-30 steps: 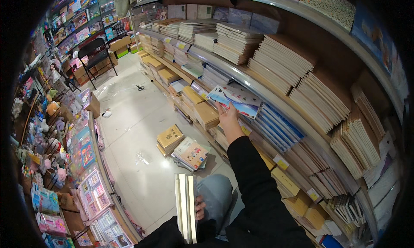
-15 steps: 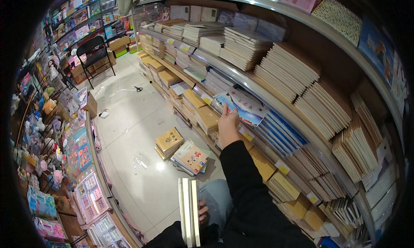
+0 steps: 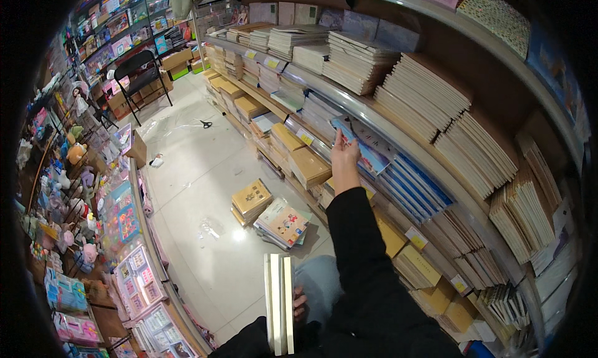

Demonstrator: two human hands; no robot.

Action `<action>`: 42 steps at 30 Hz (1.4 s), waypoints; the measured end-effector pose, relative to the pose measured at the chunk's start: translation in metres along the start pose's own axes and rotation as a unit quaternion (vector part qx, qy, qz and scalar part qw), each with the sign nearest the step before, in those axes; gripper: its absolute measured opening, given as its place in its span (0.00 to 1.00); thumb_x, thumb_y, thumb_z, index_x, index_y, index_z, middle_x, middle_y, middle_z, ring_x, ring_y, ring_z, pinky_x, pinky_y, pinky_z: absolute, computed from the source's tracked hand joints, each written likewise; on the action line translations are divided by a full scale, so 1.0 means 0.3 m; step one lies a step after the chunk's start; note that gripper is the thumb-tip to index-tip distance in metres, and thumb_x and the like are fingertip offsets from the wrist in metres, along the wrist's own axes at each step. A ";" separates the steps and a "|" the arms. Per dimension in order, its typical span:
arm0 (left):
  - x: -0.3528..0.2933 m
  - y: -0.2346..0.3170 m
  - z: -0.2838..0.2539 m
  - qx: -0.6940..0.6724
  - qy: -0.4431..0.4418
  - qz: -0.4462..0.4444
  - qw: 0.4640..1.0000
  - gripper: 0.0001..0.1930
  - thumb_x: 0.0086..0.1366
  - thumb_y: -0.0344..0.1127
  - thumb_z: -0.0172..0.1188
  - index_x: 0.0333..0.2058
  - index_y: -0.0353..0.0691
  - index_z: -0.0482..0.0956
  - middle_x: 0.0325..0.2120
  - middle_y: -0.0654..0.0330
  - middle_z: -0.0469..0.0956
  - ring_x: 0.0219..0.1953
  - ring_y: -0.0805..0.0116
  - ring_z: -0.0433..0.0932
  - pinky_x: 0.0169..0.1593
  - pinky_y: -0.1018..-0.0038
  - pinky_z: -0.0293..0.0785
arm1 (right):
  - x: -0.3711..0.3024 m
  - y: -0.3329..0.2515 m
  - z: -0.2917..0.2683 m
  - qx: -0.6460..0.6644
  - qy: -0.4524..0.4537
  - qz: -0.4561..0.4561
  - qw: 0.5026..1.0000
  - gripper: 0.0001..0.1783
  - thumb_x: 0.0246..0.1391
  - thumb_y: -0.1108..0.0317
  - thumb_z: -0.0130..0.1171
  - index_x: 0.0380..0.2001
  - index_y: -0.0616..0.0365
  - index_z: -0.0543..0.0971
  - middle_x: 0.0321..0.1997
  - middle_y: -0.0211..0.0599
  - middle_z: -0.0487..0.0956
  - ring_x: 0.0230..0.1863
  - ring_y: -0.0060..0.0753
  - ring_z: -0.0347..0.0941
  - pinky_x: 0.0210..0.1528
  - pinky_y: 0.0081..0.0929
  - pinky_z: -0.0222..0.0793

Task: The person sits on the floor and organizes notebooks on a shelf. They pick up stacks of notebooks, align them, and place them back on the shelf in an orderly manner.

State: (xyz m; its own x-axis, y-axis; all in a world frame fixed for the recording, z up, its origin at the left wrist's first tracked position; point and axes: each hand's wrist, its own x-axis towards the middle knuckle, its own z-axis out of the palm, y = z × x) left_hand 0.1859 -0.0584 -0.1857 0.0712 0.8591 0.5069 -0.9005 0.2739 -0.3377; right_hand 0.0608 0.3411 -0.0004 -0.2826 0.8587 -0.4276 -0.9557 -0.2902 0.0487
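Note:
My left hand (image 3: 300, 303) is closed round a stack of notebooks (image 3: 278, 303), held upright with pale page edges facing up; only its fingertips show, on the stack's right side. My right hand (image 3: 346, 160) reaches to the middle shelf on the right. Its fingers are at the left end of a blue-and-white drawing book (image 3: 374, 154) with a picture cover, the index finger stretched along it. The hand hides part of that book, which is partly in under the shelf above. Just to its right lies a pile of blue-edged books (image 3: 416, 187).
Two piles, yellow-brown notebooks (image 3: 251, 196) and picture-cover books (image 3: 283, 223), stand on the floor. Further off lie scissors (image 3: 204, 124) near a black folding chair (image 3: 138, 78). Notebook stacks (image 3: 423, 96) fill the right shelves. A low display (image 3: 134, 274) and plush toys line the left.
My right hand has moved the drawing book deeper into the shelf, and less of its cover shows. The left hand keeps its hold on the notebooks. The view has shifted slightly.

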 end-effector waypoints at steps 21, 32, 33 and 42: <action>-0.016 0.025 -0.001 0.022 -0.017 -0.016 0.999 0.21 0.65 0.53 0.50 0.47 0.44 0.62 0.36 0.55 0.67 0.39 0.52 0.73 0.40 0.60 0.69 | 0.176 -0.147 0.001 -0.376 -0.047 0.079 0.922 0.22 0.63 0.56 0.47 0.41 0.70 0.65 0.36 0.60 0.77 0.35 0.60 0.78 0.37 0.49 0.81; 0.059 0.038 -0.030 0.054 -0.042 -0.056 0.996 0.17 0.72 0.42 0.40 0.56 0.46 0.62 0.43 0.58 0.72 0.41 0.51 0.75 0.41 0.55 0.73 | 0.020 -0.269 -0.125 -0.592 -0.212 0.082 0.774 0.27 0.63 0.48 0.45 0.37 0.68 0.74 0.35 0.52 0.80 0.37 0.47 0.80 0.40 0.38 0.79; 0.052 0.012 -0.013 0.056 0.010 -0.021 0.998 0.17 0.70 0.44 0.44 0.52 0.44 0.65 0.42 0.56 0.73 0.43 0.53 0.75 0.44 0.56 0.74 | -0.053 -0.300 -0.165 -0.623 -0.211 0.100 0.747 0.27 0.63 0.49 0.45 0.38 0.68 0.74 0.35 0.51 0.80 0.37 0.46 0.80 0.40 0.37 0.79; 0.347 -0.196 0.151 0.510 0.485 -0.079 0.706 0.30 0.64 0.46 0.55 0.59 0.34 0.59 0.54 0.51 0.69 0.54 0.57 0.71 0.56 0.60 0.68 | -1.134 -0.973 -0.594 -0.561 -0.170 0.069 0.807 0.42 0.58 0.40 0.51 0.62 0.64 0.60 0.52 0.47 0.71 0.52 0.32 0.69 0.53 0.28 0.67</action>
State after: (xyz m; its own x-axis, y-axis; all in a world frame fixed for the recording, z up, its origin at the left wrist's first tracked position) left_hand 0.2268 -0.0046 -0.0772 0.0192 0.8801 -0.4744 -0.6534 0.3702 0.6603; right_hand 0.4506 0.0584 -0.0299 -0.5684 0.7967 -0.2055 -0.2916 -0.4287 -0.8551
